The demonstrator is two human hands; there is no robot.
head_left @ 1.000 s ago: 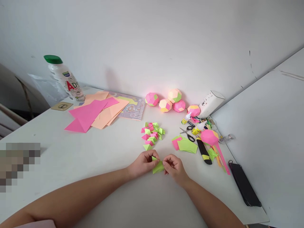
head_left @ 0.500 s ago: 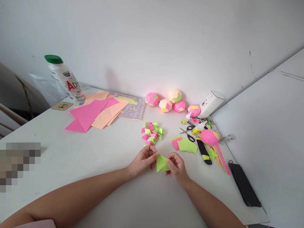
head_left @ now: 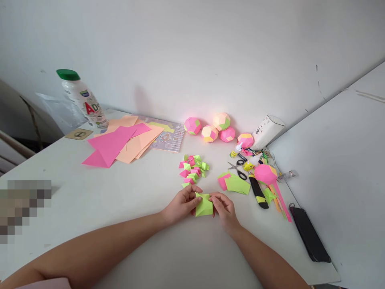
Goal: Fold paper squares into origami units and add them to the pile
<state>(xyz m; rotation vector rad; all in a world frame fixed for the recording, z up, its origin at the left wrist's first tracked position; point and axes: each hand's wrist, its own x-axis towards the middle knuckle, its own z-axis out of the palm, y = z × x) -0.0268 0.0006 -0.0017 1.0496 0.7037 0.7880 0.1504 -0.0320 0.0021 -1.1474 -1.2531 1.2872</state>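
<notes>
Between my hands is a small folded piece of green paper, creased and roughly square. My left hand pinches its left side, thumb on top. The fingers of my right hand are closed at its right edge; their tips are partly hidden. Just beyond lies a cluster of folded pink and green paper pieces. Flat green paper pieces, with pink ones beside them, lie beyond my right hand.
Scissors, glue bottles, a black and yellow utility knife and a black phone-like case lie right. Paper balls line the wall. Pink sheets and a white bottle are at the left.
The green paper has shifted slightly left and now shows a squarer outline instead of a pointed one. My left thumb has moved onto its face; my right fingers have moved toward its upper right edge.
</notes>
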